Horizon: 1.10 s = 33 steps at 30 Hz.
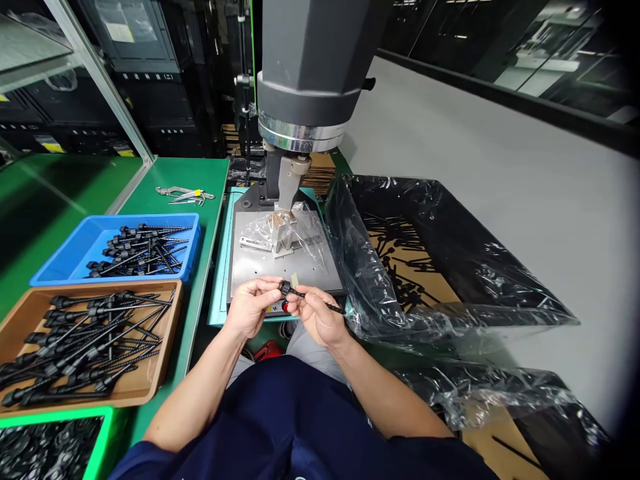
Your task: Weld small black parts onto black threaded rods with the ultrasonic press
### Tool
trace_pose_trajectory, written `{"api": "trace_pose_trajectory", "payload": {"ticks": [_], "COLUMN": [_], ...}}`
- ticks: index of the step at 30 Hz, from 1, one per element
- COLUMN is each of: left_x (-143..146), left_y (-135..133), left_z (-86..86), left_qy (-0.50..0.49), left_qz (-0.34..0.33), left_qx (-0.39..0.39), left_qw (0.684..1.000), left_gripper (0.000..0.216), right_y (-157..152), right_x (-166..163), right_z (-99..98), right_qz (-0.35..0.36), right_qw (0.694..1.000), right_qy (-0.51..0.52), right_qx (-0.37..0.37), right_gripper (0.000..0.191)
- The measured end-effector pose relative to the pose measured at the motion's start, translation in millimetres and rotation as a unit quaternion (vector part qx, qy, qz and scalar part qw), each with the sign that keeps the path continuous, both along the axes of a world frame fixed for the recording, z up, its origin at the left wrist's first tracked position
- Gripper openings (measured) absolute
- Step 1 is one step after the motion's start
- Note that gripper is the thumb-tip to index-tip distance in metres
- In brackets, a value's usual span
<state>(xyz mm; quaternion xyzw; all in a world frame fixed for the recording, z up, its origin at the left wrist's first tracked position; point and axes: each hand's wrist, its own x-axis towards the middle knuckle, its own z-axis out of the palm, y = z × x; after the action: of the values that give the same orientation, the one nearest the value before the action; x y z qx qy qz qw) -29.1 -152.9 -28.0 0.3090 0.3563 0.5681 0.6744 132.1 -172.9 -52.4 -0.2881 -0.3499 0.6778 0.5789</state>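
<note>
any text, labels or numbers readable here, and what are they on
Nothing can be read with confidence.
The pale label on the dark cabinet: too blurred.
The white marks lower on that cabinet: too small.
The yellow stickers further left: blurred.
The black rod held by the left hand and right hand: no marking visible.

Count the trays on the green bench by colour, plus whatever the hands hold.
Blue tray: 1
Brown tray: 1
Green tray: 1
Black part, held by left hand and right hand: 1
Total: 4
</note>
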Motion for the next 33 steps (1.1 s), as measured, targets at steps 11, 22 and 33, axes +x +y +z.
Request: {"api": "trace_pose_trajectory", "payload": {"ticks": [11,22,33], "left_x": [0.1,2.4,-9.4], "left_y": [4.0,9.4,14.3], "left_z": [-0.6,-0.5,7.8], "left_qy": [0.004,0.072,0.270], "left_qz": [-0.044,-0.025,0.030], "left_qx": [-0.009,0.063,0.160], "left_qw": [0.999,0.995,0.949], "left_gripper": [0.022,0.019,0.033], "right_y": [2.0,2.5,15.9], "right_x": [-1.5,-2.0,27.4], "right_z": [-11.5,-27.8,-30.9], "right_qz": [-0.005,0.010,-0.179], "right_qw": [0.999,0.996,0.936], "right_qy": [0.030,0.001,-0.304], "right_qx": [0.032,0.089,0.013], "right_gripper": [0.027,0.037,0.035]}}
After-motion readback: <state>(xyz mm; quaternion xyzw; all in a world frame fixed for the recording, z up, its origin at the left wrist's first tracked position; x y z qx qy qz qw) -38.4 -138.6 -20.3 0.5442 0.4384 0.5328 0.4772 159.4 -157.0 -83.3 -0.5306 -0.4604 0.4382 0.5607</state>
